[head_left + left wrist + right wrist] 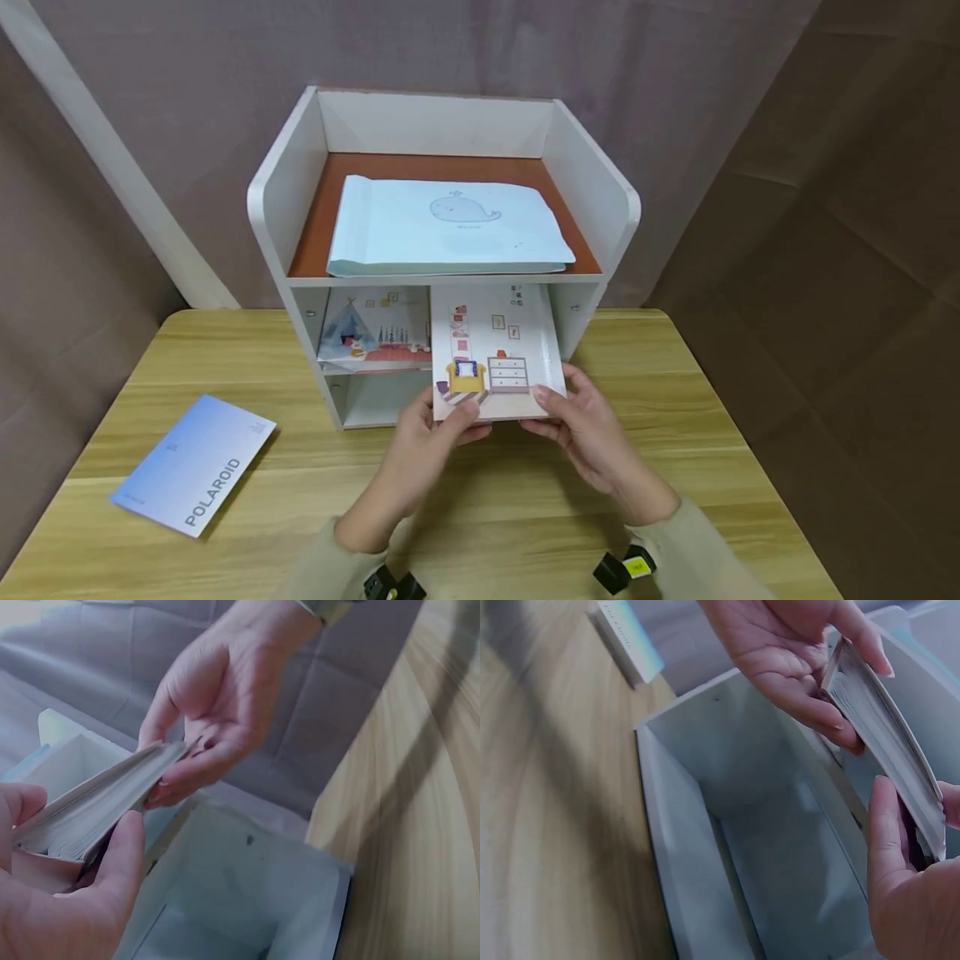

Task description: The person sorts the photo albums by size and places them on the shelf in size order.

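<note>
A brownish fabric backdrop (825,167) hangs behind and beside a light wooden table (675,467). On the table, pushed to the far edge, stands a white shelf unit (592,208) with a brown top deck and open compartments below. A pale blue book with a whale drawing (450,225) lies flat on the top deck. In the middle compartment, on the left, lies a book with a tent picture (371,333). To the left on the table, well apart from the shelf, lies a blue booklet marked POLAROID (197,462), turned at a slant.

The picture book with a room scene (491,354) sits half inside the right part of the middle compartment, its long axis running front to back, its far end in the shelf and its near end sticking out toward the person, cover up.

The left hand (435,442) grasps the book's near left corner, thumb on the cover and fingers underneath. The right hand (588,429) grasps the near right corner the same way, thumb on top.
</note>
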A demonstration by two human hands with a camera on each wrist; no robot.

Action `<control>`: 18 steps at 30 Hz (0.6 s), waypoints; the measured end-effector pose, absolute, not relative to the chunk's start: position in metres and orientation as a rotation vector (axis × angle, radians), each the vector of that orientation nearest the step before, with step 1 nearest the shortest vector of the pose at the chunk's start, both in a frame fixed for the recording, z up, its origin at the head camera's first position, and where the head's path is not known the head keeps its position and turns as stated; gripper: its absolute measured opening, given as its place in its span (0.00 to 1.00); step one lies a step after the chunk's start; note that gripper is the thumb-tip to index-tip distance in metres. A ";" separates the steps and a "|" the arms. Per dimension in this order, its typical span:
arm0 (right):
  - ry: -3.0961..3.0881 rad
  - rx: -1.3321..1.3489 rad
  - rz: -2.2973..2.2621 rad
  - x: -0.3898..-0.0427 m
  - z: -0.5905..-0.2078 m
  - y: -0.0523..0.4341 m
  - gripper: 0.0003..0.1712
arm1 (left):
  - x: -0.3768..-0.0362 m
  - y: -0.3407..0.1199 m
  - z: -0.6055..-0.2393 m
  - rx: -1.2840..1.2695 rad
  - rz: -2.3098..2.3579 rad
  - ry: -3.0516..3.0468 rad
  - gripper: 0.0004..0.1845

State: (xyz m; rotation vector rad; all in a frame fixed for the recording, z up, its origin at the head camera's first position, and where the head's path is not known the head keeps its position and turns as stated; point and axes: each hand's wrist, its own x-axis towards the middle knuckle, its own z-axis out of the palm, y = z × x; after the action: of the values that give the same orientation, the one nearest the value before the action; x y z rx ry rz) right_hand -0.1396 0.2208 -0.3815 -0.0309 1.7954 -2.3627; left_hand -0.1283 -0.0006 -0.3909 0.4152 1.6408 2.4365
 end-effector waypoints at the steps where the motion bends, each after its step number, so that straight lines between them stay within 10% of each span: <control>1: 1.782 -0.024 -2.371 -0.141 -0.380 0.222 0.32 | -0.129 0.000 -0.389 0.409 2.434 1.603 0.24; 18: 1.686 0.220 -2.494 -0.153 -0.383 0.219 0.31 | -0.146 0.021 -0.385 0.088 2.499 1.517 0.23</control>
State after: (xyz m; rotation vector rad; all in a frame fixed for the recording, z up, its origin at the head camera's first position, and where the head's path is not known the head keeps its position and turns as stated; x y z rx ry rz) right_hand -0.1530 0.2193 -0.3832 0.2200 1.6864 -2.4941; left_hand -0.1461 0.0206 -0.3846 0.0879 1.5165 2.4993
